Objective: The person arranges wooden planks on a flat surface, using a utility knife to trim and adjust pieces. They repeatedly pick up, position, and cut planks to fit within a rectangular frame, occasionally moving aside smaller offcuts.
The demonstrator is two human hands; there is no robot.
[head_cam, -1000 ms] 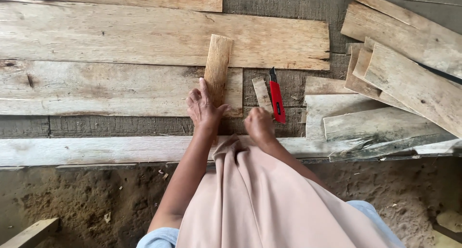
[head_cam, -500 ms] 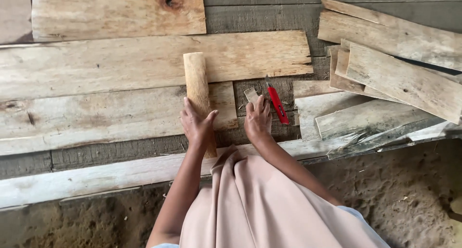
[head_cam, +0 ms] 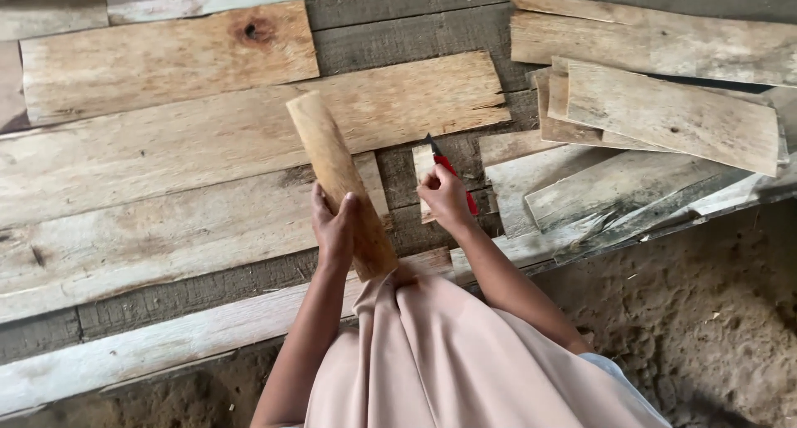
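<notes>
We look down at our two bare hands over a floor of rough planks. Our left hand (head_cam: 334, 226) wraps around one short wooden slat (head_cam: 340, 183), fingers curled over its left edge and thumb lying on its face, a firm clasp. The slat stands tilted, its lower end resting by our knee and its rounded upper end leaning away to the upper left, above the planks.

Our right hand (head_cam: 446, 197) closes on one red-handled cutter (head_cam: 452, 175), the fingers folded over most of the handle (only a strip of red and the dark tip show past the knuckles). The cutter's tip points up and away from us. Just under this hand lies one small pale wood offcut (head_cam: 424, 164), flat on the floor, partly hidden by the fingers.

Below both forearms spreads a beige cloth (head_cam: 448, 353) covering our lap.

Outward from the hands, the plank floor (head_cam: 166, 154) shows three broad pale boards on the left, one of them with a dark knot (head_cam: 253, 31). To the right sits a loose pile of boards (head_cam: 656, 112); we count about six, overlapping at angles. Beyond the floor's near edge lies bare brown dirt (head_cam: 714, 312).
</notes>
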